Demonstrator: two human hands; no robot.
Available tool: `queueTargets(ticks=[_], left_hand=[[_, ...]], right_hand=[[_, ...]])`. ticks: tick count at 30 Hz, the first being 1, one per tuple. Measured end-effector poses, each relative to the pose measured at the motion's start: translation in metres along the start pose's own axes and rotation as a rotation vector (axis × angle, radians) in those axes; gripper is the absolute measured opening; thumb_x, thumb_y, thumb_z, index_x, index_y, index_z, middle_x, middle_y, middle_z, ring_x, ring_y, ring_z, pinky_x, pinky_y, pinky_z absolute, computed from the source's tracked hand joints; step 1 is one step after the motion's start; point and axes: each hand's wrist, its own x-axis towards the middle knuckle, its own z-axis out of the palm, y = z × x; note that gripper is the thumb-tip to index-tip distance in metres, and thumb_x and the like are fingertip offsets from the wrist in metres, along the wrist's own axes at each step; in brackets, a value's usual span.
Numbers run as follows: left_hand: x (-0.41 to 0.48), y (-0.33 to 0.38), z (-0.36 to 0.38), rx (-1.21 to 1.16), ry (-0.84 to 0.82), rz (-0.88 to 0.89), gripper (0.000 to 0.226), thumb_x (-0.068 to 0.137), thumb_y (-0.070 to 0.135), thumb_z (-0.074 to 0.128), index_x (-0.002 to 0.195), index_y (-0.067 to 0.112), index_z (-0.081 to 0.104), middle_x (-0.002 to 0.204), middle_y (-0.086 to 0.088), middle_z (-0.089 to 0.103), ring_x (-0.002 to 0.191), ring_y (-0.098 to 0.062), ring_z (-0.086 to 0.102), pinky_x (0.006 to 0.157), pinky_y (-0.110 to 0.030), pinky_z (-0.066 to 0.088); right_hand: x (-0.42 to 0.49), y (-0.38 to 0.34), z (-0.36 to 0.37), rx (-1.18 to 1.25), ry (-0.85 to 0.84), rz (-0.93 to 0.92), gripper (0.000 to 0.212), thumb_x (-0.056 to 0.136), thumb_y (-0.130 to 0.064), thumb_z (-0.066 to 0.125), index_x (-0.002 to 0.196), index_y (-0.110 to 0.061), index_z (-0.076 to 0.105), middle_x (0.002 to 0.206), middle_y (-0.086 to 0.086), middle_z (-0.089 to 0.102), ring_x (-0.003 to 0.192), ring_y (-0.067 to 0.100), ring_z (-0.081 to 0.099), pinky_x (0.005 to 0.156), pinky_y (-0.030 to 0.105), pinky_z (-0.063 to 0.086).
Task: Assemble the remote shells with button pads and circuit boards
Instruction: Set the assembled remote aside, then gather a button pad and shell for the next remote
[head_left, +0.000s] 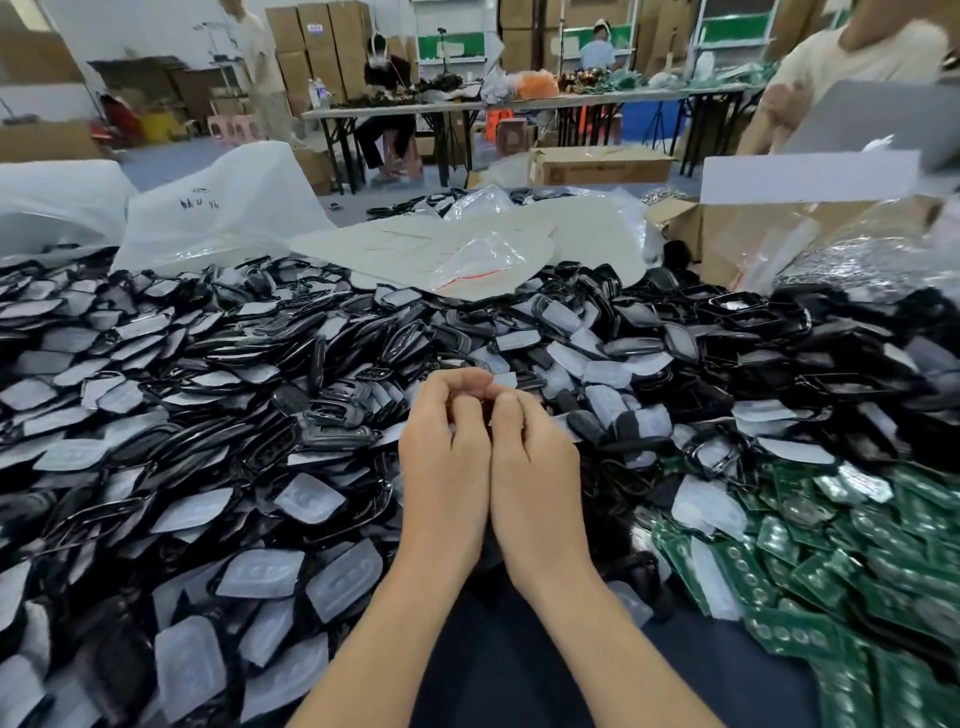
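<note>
The left hand (447, 457) and right hand (535, 457) press side by side above the heap, fingers (457, 384) curled tight inward; whatever they hold is hidden. Black remote shells (332, 436) and translucent button pads (311, 499) lie mixed all around them, with green circuit boards (831, 571) piled to the right. Far right, an open cardboard box (727, 234) holds clear plastic bags (857, 254) of something shiny. White plastic sacks (223, 208) stand far left, contents unseen.
</note>
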Motion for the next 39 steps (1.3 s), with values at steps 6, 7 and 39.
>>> queueTargets(ticks=[6,7,39], left_hand=[[0.001,-0.004,-0.002,0.043,-0.033,0.016,0.019,0.104,0.013,0.048,0.103,0.023,0.065,0.093,0.007,0.072,0.086,-0.005,0.068,0.070,-0.013,0.050],[0.001,-0.005,-0.001,0.075,-0.035,0.032,0.019,0.105,0.015,0.048,0.104,0.026,0.064,0.092,0.007,0.072,0.083,-0.005,0.067,0.068,-0.013,0.050],[-0.063,0.007,0.044,0.945,-0.678,0.712,0.048,0.103,0.054,0.032,0.122,0.025,0.065,0.107,0.007,0.056,0.098,-0.017,0.054,0.087,-0.036,0.048]], right_hand=[[0.000,-0.003,-0.006,-0.183,0.078,-0.117,0.026,0.107,-0.025,0.041,0.120,-0.032,0.062,0.117,-0.019,0.061,0.107,-0.005,0.056,0.093,0.022,0.048],[0.001,-0.004,-0.009,-0.198,0.088,-0.132,0.026,0.106,-0.023,0.042,0.121,-0.033,0.061,0.119,-0.019,0.060,0.108,-0.005,0.055,0.092,0.020,0.046],[0.057,-0.012,-0.159,0.374,0.611,0.081,0.034,0.099,0.000,0.042,0.095,-0.022,0.067,0.082,-0.005,0.070,0.063,0.004,0.062,0.056,0.017,0.048]])
